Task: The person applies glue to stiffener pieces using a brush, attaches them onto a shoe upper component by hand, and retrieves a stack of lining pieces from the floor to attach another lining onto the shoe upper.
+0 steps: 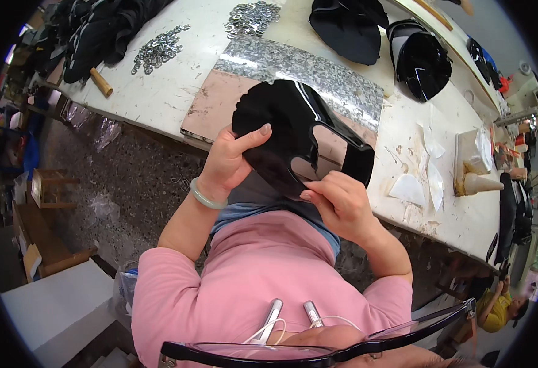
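Observation:
A glossy black moulded shell [275, 116] with cut-out openings is held between my two hands, above the near edge of the worktable. My left hand [229, 159] grips its left rim, with the thumb lying on the shiny face and the other fingers behind it. At the lower right rim, beside an opening, my right hand [342, 202] is closed in a pinch on the edge. Through the openings a pinkish surface shows. Behind the shell lies a pinkish board [211, 101], with a grey speckled slab [299, 64] along its far side.
Two piles of metal rings [158, 50] lie at the far left, near a wooden stick [101, 82] and heaped black material [106, 37]. Other black shells [425, 64] stand at the back right. White cut pieces [407, 189] and a pale cone [482, 184] lie right. Another person [496, 310] sits farther right.

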Motion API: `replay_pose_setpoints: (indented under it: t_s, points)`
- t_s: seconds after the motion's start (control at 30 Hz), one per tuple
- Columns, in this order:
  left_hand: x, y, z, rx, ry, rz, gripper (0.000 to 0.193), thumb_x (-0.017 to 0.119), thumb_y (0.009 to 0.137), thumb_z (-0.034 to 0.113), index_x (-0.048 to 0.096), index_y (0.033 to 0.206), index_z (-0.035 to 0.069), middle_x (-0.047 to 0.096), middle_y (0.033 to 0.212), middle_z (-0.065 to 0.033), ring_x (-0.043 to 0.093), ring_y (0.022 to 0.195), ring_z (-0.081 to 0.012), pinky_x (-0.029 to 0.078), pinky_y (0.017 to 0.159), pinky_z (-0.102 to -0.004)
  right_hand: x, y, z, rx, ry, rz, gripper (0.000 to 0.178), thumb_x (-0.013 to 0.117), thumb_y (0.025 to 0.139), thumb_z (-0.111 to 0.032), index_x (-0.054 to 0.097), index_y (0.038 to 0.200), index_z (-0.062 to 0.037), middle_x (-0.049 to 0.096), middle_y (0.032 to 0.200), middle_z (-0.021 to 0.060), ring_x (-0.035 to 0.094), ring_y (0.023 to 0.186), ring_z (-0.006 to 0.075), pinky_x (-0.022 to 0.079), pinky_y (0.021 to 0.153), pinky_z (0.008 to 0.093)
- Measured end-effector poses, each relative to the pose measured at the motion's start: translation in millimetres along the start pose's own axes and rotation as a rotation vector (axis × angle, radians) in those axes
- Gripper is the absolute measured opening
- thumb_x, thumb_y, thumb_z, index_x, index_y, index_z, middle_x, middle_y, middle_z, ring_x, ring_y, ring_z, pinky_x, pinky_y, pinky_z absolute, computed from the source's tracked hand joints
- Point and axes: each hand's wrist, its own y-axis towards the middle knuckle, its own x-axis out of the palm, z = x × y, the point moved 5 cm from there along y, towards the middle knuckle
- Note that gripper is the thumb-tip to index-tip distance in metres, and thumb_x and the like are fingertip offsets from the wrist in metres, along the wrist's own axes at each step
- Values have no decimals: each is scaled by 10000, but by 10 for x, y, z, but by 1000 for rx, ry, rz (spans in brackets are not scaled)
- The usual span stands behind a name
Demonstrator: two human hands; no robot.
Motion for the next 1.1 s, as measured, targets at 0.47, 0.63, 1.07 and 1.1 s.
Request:
replay_pose_setpoints:
  t_s: [0.47,0.63,1.07,1.1]
  points:
    - [962,-283,704,1130,1410,-623,413,597,666,-31,654,1070,34,672,1048,-68,634,1015,-238,473,886,-363,-703,-227,141,236,267,723,291,520,947,-126,544,1162,68,622,1070,147,595,922,201,490,808,323]
    - [466,121,-35,994,1887,-781,371,601,759,92,616,1130,69,633,1138,-75,591,1092,-210,440,912,-355,-469,-164,215,84,-107,293,353,608,880,-123,534,1187,35,564,1212,182,552,1102,331,433,941,397]
    - [204,-369,-318,616,2018,-840,993,548,767,654,311,1360,-107,322,1418,-278,256,1367,-388,235,1097,-488,316,-173,640,167,-627,-387,856,352,872,-651,286,1428,-3,261,1508,135,211,1410,241,99,1112,560]
    - [207,-415,-303,609,2016,-838,992,549,766,655,313,1362,-101,327,1417,-275,261,1364,-388,241,1094,-489,317,-117,711,169,-650,-378,851,341,880,-646,268,1437,-6,254,1511,132,204,1413,236,72,1122,547]
